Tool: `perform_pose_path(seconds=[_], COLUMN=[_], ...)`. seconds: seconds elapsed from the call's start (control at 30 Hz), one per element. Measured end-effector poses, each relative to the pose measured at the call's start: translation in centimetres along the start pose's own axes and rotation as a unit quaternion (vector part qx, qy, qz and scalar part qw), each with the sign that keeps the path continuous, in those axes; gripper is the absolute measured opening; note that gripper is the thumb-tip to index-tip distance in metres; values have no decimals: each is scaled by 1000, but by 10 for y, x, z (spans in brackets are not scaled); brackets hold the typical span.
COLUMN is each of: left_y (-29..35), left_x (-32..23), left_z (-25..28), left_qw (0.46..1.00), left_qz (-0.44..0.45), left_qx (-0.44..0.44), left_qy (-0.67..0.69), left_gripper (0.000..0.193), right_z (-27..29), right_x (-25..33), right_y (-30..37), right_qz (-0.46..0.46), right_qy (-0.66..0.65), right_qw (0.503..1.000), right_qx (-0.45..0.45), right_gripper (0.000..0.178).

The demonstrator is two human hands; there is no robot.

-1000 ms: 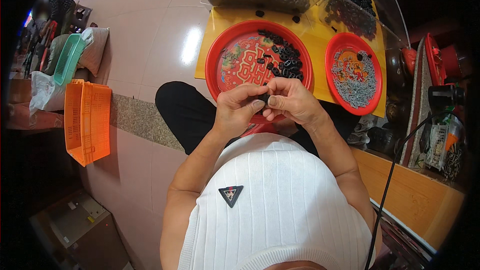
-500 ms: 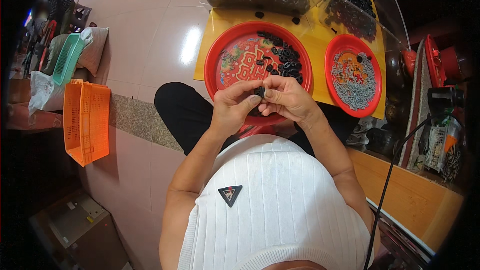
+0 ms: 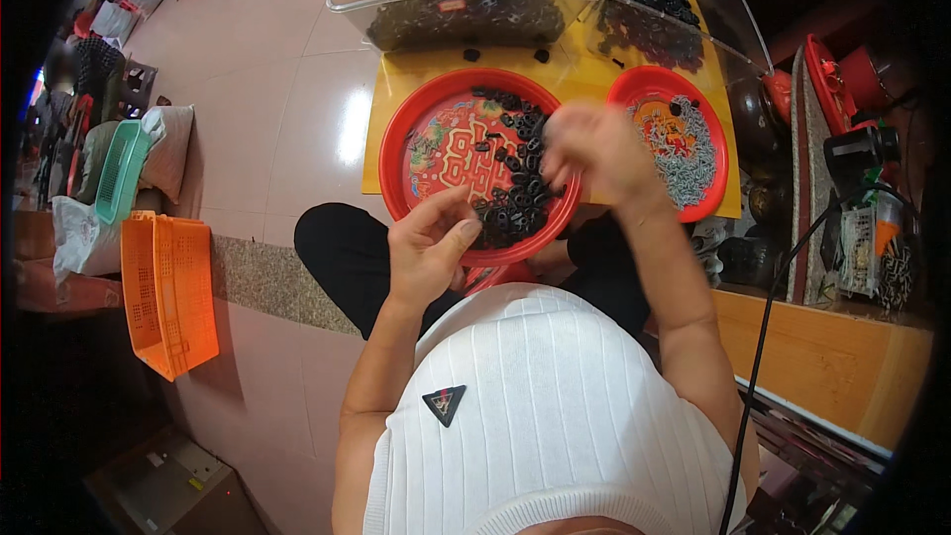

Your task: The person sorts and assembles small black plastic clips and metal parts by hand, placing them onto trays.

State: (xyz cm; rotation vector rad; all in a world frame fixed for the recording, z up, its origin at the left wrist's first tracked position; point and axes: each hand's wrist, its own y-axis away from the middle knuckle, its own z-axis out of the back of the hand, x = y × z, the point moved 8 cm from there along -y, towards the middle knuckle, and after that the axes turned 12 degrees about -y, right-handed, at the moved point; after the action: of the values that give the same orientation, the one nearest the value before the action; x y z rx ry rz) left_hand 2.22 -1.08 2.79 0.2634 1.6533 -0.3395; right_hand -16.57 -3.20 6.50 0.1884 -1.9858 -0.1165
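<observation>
While 2 red trays partly cover the yellow table, floor tiles gleam.

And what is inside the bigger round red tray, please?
Small black parts lie along the right and near sides of the tray; its printed floor shows at left. What lies under the parts, or behind the left hand, is covered.

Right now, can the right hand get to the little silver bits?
Probably yes: the right hand appears at the left edge of the smaller red tray, and the silver bits lie uncovered in it. Nothing seems in the way.
</observation>
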Motion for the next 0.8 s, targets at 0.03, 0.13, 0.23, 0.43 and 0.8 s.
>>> perform_pose_path(seconds=[0.03,0.13,0.23,0.43,0.8], left_y=[3,5,6,-4,-33], left_x=[-5,-7,-10,-38,-40], left_z=[8,24,57,56,27], left_qw=[999,996,955,836,734], left_qz=[-16,-24,-88,-176,-162], left_qx=[-16,-60,-167,-147,-15], left_qy=[-36,-61,-230,-498,-659], left_gripper=[31,27,21,20,14], right_z=[16,92,90,23,-13], right_x=[39,118,112,11,-4], right_y=[-5,-12,-1,-1,8], right_qz=[84,232,246,88,195], right_qy=[-66,-171,-73,187,460], right_qw=[994,954,959,970,864], right_qx=[-2,-87,-121,-128,-55], right_gripper=[10,12,13,12,13])
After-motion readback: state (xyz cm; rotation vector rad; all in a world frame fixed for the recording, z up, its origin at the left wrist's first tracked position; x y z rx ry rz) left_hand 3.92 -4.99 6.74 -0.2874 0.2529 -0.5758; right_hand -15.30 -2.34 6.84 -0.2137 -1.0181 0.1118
